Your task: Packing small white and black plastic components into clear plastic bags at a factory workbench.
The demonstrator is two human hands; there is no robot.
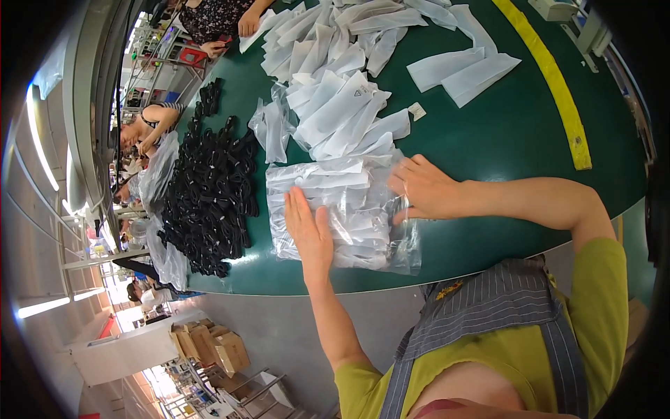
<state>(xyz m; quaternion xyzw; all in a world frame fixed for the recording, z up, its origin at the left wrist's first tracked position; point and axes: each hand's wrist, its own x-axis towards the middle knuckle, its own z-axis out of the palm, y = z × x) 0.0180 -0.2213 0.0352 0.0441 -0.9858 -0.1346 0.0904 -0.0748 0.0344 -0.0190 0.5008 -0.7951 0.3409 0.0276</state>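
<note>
A large clear plastic bag lies flat near the front edge of the green table. Several frosted white pouches are packed in rows inside it. My left hand rests flat on the bag's left part, fingers stretched out. At the bag's right end, my right hand has its fingers curled at the loose plastic and appears to grip it, the thumb lower down. Just beyond the bag spreads a heap of similar frosted pouches, some of them overlapping its far edge.
Bundled black cables form a big pile on the left. Two or so pouches lie apart at the far right, near a yellow strip. Across the table is a co-worker's hand. Cardboard boxes stand beyond the table's left end.
</note>
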